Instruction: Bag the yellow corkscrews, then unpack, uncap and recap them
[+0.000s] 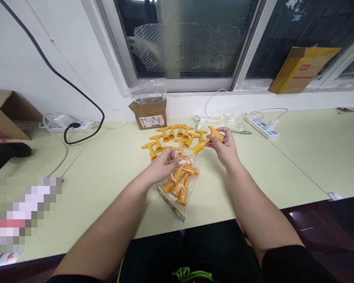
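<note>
My right hand [225, 147] grips a yellow plastic piece with a T-shaped handle and a flared cup end [199, 147], raised a little off the table. The fingers of my left hand [166, 162] are closed on the edge of a clear plastic bag [191, 184]. Inside the bag lie several more of these yellow T-handled pieces [183, 188]. Behind the bag, other such pieces [158, 143] stand in a curved group on the table, cup ends down. Part of that group is hidden by my left hand and the bag.
A small open cardboard box [152, 114] sits against the wall. An emptied-looking clear bag [224, 122] lies near a white power strip [262, 127]. A yellow carton [305, 70] leans by the window. On the left are a black cable [56, 72] and another cardboard box [10, 112].
</note>
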### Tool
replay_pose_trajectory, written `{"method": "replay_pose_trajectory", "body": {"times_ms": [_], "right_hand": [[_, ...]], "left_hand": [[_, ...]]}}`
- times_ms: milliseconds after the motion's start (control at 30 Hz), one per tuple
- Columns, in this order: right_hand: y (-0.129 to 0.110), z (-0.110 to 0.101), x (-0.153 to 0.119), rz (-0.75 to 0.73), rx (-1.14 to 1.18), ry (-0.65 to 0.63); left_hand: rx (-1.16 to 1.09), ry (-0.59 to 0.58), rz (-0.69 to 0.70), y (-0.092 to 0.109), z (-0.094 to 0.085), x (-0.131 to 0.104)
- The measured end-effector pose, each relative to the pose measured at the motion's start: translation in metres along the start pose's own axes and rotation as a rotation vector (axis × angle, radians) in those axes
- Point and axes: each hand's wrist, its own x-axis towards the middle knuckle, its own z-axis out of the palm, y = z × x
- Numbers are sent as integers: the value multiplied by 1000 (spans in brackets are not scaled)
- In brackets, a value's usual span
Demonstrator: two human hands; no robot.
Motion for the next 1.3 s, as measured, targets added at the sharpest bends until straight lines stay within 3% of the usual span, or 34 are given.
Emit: {"method": "replay_pose_trajectory", "body": {"times_ms": [167,433,667,800,967,1100,1300], "right_hand": [[-4,0,-2,37,-7,-46],[-6,1,-6,79,-22,-171],[-8,6,-9,18,-3,-81],[-7,14,-13,51,30,-141],[4,18,-12,130,30,-107],[9,18,-12,135,6,-91],[4,23,-18,142,3,-318]], "left_hand": [[-236,-35,-54,3,-1,-1],[-218,-30,-62,7,0,1],[-116,-29,-66,5,2,0],[-65,-7,-88,4,3,0],[-135,-110,-100,6,3,-2],[-95,-119,-60,8,6,-3],[17,20,55,2,10,4]]}}
